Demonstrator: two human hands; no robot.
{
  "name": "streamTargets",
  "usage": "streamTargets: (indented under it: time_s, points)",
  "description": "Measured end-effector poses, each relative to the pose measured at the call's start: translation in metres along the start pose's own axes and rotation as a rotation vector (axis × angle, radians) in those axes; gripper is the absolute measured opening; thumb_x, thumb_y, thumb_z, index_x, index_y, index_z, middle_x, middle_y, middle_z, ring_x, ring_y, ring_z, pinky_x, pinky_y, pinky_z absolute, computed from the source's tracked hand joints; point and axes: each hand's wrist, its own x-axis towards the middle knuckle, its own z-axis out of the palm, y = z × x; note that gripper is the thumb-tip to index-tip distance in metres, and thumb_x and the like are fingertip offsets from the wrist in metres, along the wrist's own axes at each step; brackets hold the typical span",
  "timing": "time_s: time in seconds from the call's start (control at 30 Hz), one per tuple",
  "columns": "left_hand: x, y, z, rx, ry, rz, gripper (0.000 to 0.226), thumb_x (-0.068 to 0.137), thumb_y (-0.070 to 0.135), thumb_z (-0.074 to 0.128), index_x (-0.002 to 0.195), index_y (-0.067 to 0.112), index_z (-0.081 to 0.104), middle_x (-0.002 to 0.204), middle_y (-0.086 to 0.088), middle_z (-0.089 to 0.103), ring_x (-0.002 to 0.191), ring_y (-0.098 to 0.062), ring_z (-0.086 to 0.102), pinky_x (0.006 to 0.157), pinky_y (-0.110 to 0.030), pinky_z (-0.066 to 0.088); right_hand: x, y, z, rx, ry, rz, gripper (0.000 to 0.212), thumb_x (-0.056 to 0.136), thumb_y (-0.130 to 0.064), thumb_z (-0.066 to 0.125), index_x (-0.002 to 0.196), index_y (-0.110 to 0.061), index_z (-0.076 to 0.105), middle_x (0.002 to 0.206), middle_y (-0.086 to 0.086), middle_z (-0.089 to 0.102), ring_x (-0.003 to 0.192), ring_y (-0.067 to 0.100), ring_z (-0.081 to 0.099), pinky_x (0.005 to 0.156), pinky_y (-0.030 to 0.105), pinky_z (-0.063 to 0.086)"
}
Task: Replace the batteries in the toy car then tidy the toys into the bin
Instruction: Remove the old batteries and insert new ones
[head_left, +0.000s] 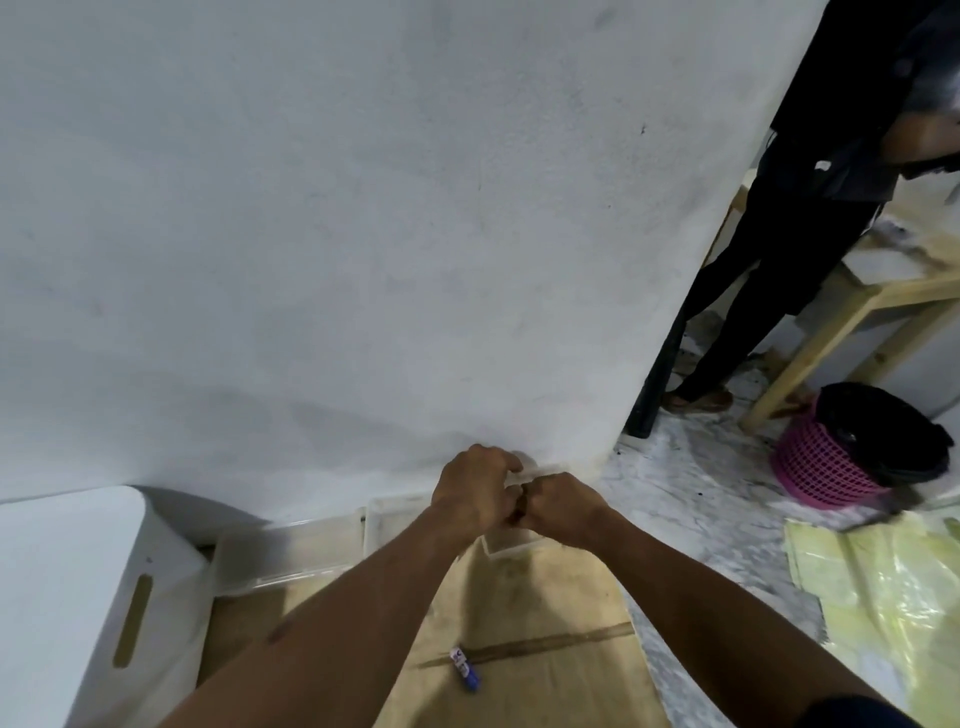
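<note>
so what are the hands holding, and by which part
Left hand and right hand pinch a small dark thing between them; which part cannot be told.

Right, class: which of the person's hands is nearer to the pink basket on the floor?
The right hand. The pink basket stands on the floor off to its right. The left hand sits just beyond the right hand, on the side away from the basket.

It looks like a plain room in a home. A scuffed white plastered wall (363, 234) rises just beyond the left hand (475, 493). Marble-patterned floor tiles (691, 499) spread right of the right hand (563, 512). Farther right, a pink plastic basket (826, 467) stands near a bare wooden table (852, 312).
</note>
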Motion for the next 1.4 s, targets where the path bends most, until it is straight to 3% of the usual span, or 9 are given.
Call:
streamTargets:
  time_s: [0.13, 0.23, 0.3, 0.47, 0.6, 0.73, 0.8, 1.03, 1.4]
  points:
    - [0.0, -0.002, 0.0, -0.005, -0.002, 0.001, 0.024, 0.08, 0.032, 0.064, 0.102, 0.034, 0.074, 0.097, 0.006, 0.072, 0.092, -0.019, 0.066, 0.076, -0.029, 0.053, -0.001, -0.009, -0.008, 0.177, -0.125, 0.078, 0.07, 0.085, -0.041, 0.011, 0.103, -0.017, 0.075, 0.103, 0.004, 0.073, 0.095, 0.022, 0.067, 0.076, 0.034, 0.053]
    - [-0.002, -0.004, 0.001, -0.011, 0.005, 0.02, 0.026, 0.08, 0.031, 0.067, 0.106, 0.032, 0.074, 0.102, 0.005, 0.072, 0.095, -0.019, 0.066, 0.078, -0.029, 0.053, -0.018, -0.011, -0.005, 0.285, -0.09, 0.223, 0.04, 0.098, -0.039, 0.037, 0.114, -0.024, 0.07, 0.115, -0.003, 0.07, 0.105, 0.016, 0.063, 0.088, 0.03, 0.052]
    - [-0.005, -0.004, 0.003, -0.027, -0.001, 0.027, 0.028, 0.081, 0.028, 0.069, 0.109, 0.03, 0.074, 0.107, 0.005, 0.072, 0.099, -0.018, 0.065, 0.083, -0.029, 0.053, -0.037, -0.013, -0.002, 0.274, 0.023, 0.281, 0.026, 0.096, -0.036, 0.051, 0.11, -0.027, 0.071, 0.11, -0.008, 0.071, 0.101, 0.012, 0.064, 0.08, 0.025, 0.054]
    - [-0.016, -0.009, 0.011, -0.012, -0.051, 0.061, 0.034, 0.087, 0.035, 0.066, 0.121, 0.028, 0.067, 0.12, 0.006, 0.064, 0.114, -0.016, 0.058, 0.091, -0.028, 0.045, -0.094, -0.012, -0.017, 0.271, 0.308, 0.46, 0.017, 0.092, -0.032, 0.056, 0.087, -0.024, 0.069, 0.078, -0.01, 0.062, 0.075, 0.011, 0.059, 0.047, 0.027, 0.048]
    - [-0.028, -0.012, 0.018, 0.007, -0.095, 0.095, 0.038, 0.086, 0.038, 0.064, 0.124, 0.03, 0.064, 0.121, 0.006, 0.061, 0.115, -0.016, 0.054, 0.092, -0.029, 0.045, -0.119, -0.002, -0.032, 0.258, 0.389, 0.701, 0.018, 0.085, -0.033, 0.072, 0.096, -0.024, 0.062, 0.094, -0.009, 0.061, 0.082, 0.009, 0.059, 0.049, 0.026, 0.049]
    - [-0.036, -0.015, 0.026, 0.053, -0.152, 0.138, 0.041, 0.089, 0.034, 0.062, 0.129, 0.029, 0.061, 0.129, 0.004, 0.058, 0.121, -0.018, 0.049, 0.095, -0.03, 0.045, -0.115, 0.0, -0.026, 0.219, 0.226, 0.579, 0.039, 0.089, -0.048, 0.064, 0.119, -0.026, 0.058, 0.118, -0.004, 0.06, 0.11, 0.015, 0.053, 0.083, 0.032, 0.047]
    - [-0.038, -0.018, 0.028, 0.079, -0.182, 0.159, 0.041, 0.09, 0.03, 0.061, 0.131, 0.027, 0.061, 0.132, 0.002, 0.056, 0.123, -0.019, 0.048, 0.096, -0.031, 0.043, -0.107, -0.001, -0.018, 0.229, 0.136, 0.542, 0.039, 0.091, -0.057, 0.054, 0.119, -0.03, 0.058, 0.118, -0.008, 0.059, 0.112, 0.013, 0.051, 0.089, 0.034, 0.043]
    - [-0.042, -0.017, 0.031, 0.173, -0.208, 0.195, 0.043, 0.093, 0.032, 0.059, 0.136, 0.023, 0.056, 0.135, 0.001, 0.052, 0.127, -0.02, 0.043, 0.097, -0.034, 0.045, -0.087, -0.001, -0.009, 0.281, -0.062, 0.493, 0.03, 0.082, -0.036, 0.072, 0.11, -0.028, 0.064, 0.112, -0.009, 0.06, 0.104, 0.017, 0.055, 0.085, 0.031, 0.041]
    - [-0.042, -0.012, 0.04, 0.31, -0.191, 0.199, 0.046, 0.093, 0.029, 0.06, 0.136, 0.018, 0.048, 0.134, -0.003, 0.049, 0.125, -0.023, 0.042, 0.092, -0.036, 0.047, -0.075, -0.007, -0.01, 0.227, -0.084, 0.55, 0.028, 0.078, -0.022, 0.078, 0.102, -0.025, 0.066, 0.105, -0.01, 0.062, 0.094, 0.019, 0.057, 0.068, 0.027, 0.045]
